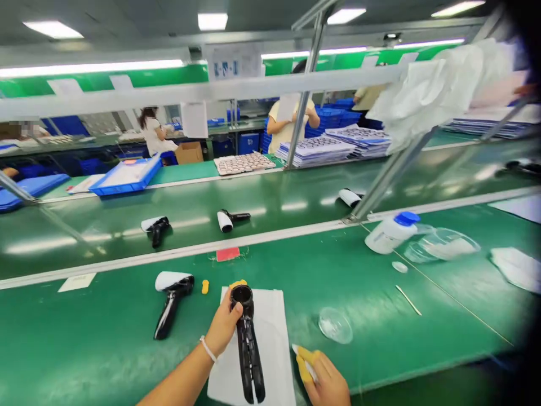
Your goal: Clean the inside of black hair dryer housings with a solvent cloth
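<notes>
We find the left grip (222,330) closed around a black plastic housing (248,355), the right grip (324,380) pinching a yellow sponge (303,363).

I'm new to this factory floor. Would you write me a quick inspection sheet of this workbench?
surface: green bench, with a white paper sheet laid on it.
job's things: left hand grips a black hair dryer body; right hand pinches a yellow sponge beside it.
clutter: white-nosed hair dryer, clear dish, blue-capped bottle.
hands: both bare; white bracelet on the left wrist.
cables: nothing seen, but a thin line crosses the bench; unclear what it is.
surroundings: co-worker in yellow, blue tray, stacked sheets.
</notes>
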Motion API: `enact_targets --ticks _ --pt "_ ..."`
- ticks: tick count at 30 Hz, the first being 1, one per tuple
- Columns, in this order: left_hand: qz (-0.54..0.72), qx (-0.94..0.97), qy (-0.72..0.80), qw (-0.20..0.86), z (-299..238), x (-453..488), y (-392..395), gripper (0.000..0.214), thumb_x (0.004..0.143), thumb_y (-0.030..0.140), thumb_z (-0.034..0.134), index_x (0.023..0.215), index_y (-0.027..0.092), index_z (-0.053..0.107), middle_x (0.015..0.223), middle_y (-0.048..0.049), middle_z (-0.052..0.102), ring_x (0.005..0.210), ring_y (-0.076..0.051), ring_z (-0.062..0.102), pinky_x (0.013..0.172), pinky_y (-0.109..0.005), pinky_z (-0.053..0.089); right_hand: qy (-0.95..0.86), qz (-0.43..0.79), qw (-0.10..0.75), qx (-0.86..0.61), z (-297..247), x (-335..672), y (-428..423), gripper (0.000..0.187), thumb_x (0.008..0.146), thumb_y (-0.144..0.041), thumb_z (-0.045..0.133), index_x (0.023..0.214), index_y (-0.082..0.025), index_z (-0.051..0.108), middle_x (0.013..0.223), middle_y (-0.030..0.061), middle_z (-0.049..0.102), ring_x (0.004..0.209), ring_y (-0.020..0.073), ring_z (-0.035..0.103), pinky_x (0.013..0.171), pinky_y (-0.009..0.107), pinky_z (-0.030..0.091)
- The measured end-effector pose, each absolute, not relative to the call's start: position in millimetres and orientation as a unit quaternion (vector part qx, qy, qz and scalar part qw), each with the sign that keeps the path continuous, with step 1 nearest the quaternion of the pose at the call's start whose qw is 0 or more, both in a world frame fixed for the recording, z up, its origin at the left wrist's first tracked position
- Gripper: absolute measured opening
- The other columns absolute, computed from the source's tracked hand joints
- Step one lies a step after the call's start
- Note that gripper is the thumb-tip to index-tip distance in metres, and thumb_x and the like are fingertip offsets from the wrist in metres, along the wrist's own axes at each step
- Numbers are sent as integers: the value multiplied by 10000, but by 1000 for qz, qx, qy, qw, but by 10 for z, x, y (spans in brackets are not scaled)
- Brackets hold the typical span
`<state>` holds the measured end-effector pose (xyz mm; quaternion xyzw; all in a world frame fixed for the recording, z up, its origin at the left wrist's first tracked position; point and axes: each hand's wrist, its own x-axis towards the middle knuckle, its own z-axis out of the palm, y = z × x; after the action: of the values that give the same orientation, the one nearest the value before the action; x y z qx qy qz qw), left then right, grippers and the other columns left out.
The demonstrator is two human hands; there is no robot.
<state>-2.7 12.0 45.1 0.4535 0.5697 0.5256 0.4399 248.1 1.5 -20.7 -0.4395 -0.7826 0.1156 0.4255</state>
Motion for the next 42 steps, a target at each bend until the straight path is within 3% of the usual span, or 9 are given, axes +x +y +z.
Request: enact_targets --ticks 2,5,9,13,21,26,33,37,42 --pt "531 451 586 413 361 97 -15 825 718 795 465 1285 197 452 1318 -146 535 1271 -334 468 1097 -439 355 -780 126 417 -449 -155 2504 -11 280 864 -252 452 1012 -377 654 697 35 672 623 256 667 511 389 559" --pt "521 448 566 456 325 160 -64 873 667 762 578 1336 241 372 1338 -120 504 1263 -334 473 1111 -460 337 -791 144 355 -476 87 2647 -28 259 903 -332 441 921 -265 690 696 17 662 628 171 641 555 284 535" --pt "489 469 579 454 352 131 38 924 640 597 736 1386 251 315 1279 -113 521 1166 -306 544 1069 -493 374 -768 148 221 -582 661 2913 147 269 928 -271 428 1003 -204 678 831 41 660 756 138 621 700 242 503" --pt "469 529 592 385 361 192 114 736 650 566 733 1242 208 481 1133 -102 571 1074 -294 582 991 -496 440 -776 86 3 -624 1036 3050 563 261 942 -243 427 1107 -169 616 1055 64 651 969 133 607 838 212 457" --pt "488 550 572 364 192 340 163 730 644 625 721 1183 193 484 1155 -111 562 1109 -294 557 985 -479 443 -810 75 -231 -533 885 2898 1044 229 806 -146 506 986 -176 645 1013 89 652 827 200 645 679 264 448" --pt "494 567 511 418 134 277 138 727 748 659 600 1261 182 403 1250 -157 524 1167 -293 528 1009 -466 423 -814 45 -281 -507 882 2853 1066 239 824 -143 470 993 -178 635 1034 97 649 827 203 647 656 257 439" --pt "447 624 537 350 266 239 206 680 693 482 742 1229 183 450 1155 -100 559 1118 -271 546 979 -429 451 -815 24 -303 -493 862 2841 1044 227 827 -139 457 960 -180 636 1026 104 652 812 212 656 617 260 419" --pt "445 670 508 310 443 227 243 463 710 362 738 1093 194 540 1042 -61 599 1025 -239 571 899 -385 491 -816 17 -299 -495 900 2845 1023 204 833 -154 456 918 -187 638 999 84 659 784 197 656 583 244 386" --pt "461 692 479 282 845 161 133 448 707 291 741 1094 207 532 1110 -67 622 1047 -222 588 915 -366 495 -809 17 -282 -516 991 2872 968 232 815 -153 461 944 -199 648 998 58 658 779 179 649 540 237 334"
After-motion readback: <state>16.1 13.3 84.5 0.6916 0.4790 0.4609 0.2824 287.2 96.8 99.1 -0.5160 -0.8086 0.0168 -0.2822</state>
